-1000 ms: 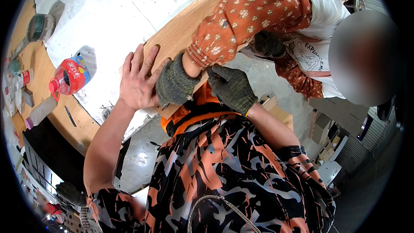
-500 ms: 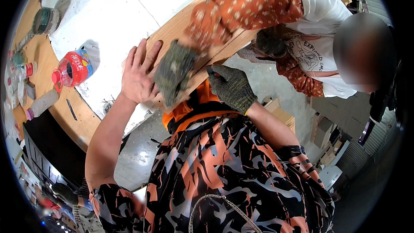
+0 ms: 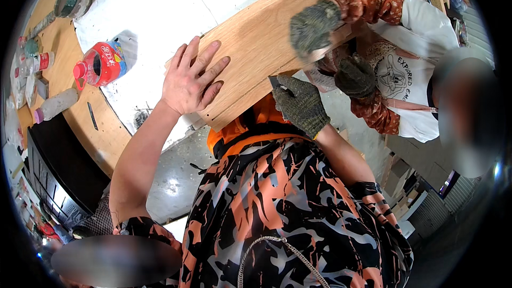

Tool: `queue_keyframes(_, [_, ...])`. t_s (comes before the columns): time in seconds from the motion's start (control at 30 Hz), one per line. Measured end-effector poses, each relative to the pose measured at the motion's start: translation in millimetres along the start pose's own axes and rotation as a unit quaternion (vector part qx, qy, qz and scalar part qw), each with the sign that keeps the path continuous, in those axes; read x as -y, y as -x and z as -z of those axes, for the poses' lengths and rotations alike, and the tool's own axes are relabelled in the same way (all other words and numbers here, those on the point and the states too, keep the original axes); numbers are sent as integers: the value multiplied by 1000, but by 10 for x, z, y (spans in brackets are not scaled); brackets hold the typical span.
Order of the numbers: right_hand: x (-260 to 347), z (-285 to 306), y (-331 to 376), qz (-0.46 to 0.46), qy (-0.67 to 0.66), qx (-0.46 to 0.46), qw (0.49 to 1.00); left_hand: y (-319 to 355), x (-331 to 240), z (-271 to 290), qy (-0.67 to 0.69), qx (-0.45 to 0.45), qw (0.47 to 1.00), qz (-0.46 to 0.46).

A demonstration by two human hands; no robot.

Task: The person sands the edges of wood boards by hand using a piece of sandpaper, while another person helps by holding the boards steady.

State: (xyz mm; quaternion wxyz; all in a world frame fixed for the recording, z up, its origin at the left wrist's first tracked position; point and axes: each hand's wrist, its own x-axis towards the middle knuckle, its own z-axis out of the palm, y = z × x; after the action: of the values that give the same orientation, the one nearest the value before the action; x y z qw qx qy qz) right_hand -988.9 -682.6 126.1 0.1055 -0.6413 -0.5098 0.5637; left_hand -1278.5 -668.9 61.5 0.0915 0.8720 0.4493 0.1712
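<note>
Bare and spread, my left hand (image 3: 192, 77) lies flat on the left part of a light wooden board (image 3: 256, 42). My right hand (image 3: 301, 105), in a dark grey knitted glove, is closed at the board's near edge. A small flat grey blade, like a scraper (image 3: 274, 81), sticks out from its fingers; the rest is hidden in the glove. A co-worker's gloved hand (image 3: 314, 29), blurred by motion, is over the board's right end. The co-worker's other gloved hand (image 3: 354, 76) is just beyond that end.
Under the board is a white-covered tabletop (image 3: 160, 0) with dark smudges. On the left stand a red-labelled bottle (image 3: 101, 64), a clear bottle with a pink cap (image 3: 56, 105) and a round jar (image 3: 73, 1). A thin dark strip (image 3: 92, 116) lies near them. The co-worker stands at the right.
The co-worker's gloved hand has swept from beside my left hand to the board's right end, uncovering the board. My left hand stays on the board; my right hand keeps the scraper at the near edge.
</note>
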Motion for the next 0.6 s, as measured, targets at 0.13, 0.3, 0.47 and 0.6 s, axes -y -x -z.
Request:
queue_keyframes(0.13, [-34, 22, -26, -48, -8, 16, 999, -7, -4, -11, -4, 7, 1000, 4])
queue_keyframes(0.3, [-115, -31, -26, 38, 51, -24, 998, 27, 67, -12, -25, 52, 998, 0])
queue_keyframes(0.47, [-292, -83, -94, 143, 132, -65, 979, 43, 50, -35, -12, 37, 999, 7])
queue_keyframes(0.6, [-193, -176, -54, 90, 49, -75, 992, 87, 99, -65, -38, 51, 998, 4])
